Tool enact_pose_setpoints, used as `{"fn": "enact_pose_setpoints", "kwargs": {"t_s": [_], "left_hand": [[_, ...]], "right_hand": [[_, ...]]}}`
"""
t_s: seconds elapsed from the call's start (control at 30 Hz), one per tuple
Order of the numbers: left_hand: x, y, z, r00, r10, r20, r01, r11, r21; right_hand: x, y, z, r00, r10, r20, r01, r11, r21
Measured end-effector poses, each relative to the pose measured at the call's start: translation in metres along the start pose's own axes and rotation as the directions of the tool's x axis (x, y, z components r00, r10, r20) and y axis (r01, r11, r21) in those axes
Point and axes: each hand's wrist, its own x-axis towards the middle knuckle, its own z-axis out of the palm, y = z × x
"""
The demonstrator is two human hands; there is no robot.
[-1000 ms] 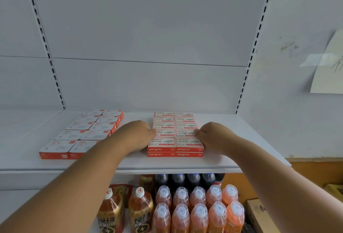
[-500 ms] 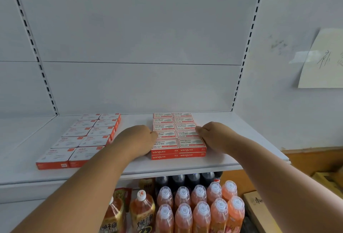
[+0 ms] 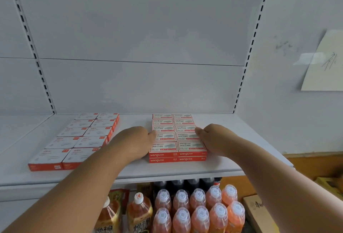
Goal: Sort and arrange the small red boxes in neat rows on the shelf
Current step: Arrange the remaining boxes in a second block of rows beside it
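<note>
My left hand [image 3: 138, 140] and right hand [image 3: 213, 138] press the sides of the red boxes [image 3: 177, 136] near the shelf [image 3: 232, 166] front edge — fingers hidden, grip unclear. Rows look nearly finished.

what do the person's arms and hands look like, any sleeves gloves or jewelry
Both forearms are bare as far as the picture shows, with no sleeve edge in view. The left hand and the right hand wear no gloves. No watch, bracelet or ring shows on either wrist or on the visible fingers. No markings or tattoos can be made out on the arms.
</note>
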Motion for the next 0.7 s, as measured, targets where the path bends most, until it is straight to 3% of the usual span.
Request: {"fn": "enact_pose_setpoints", "kwargs": {"t_s": [0.17,0.37,0.7], "left_hand": [[0.018,-0.001,-0.009,0.997,-0.08,-0.022,0.08,0.997,-0.021],[0.036,0.002,-0.007,0.996,-0.054,0.074,0.054,0.999,0.007],[0.041,0.0,-0.003,0.999,-0.002,0.048,0.0,0.999,0.048]], "right_hand": [[0.019,0.004,-0.008,0.999,-0.025,-0.033,0.028,0.997,0.066],[0.03,-0.001,-0.003,0.997,-0.08,0.017,0.08,0.995,-0.055],[0.032,-0.002,0.0,0.999,-0.042,0.021,0.044,0.997,-0.069]]}}
